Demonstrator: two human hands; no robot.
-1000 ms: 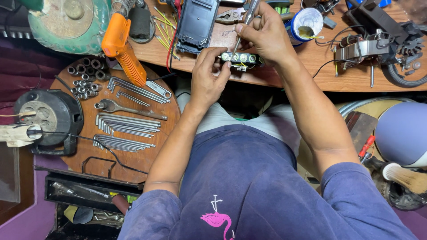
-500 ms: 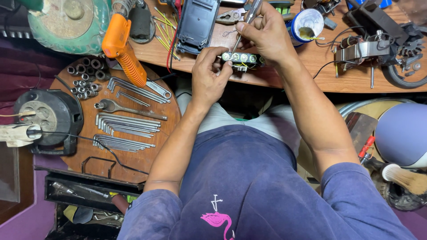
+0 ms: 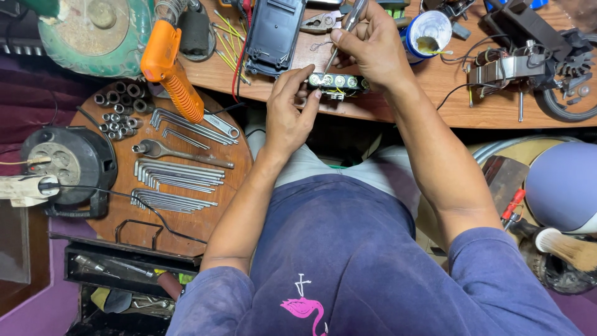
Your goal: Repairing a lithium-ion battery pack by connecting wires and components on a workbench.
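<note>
Hands steady on the battery pack; almost nothing shifts.
Left hand (image 3: 287,118) still pinches the battery pack (image 3: 337,83) at the tabletop (image 3: 448,106) edge; right hand (image 3: 373,46) keeps gripping the slim metal tool (image 3: 344,32), tip down on it.

Bare bench (image 3: 448,99) right of hands — black casing (image 3: 273,34) probably blocks left.
</note>
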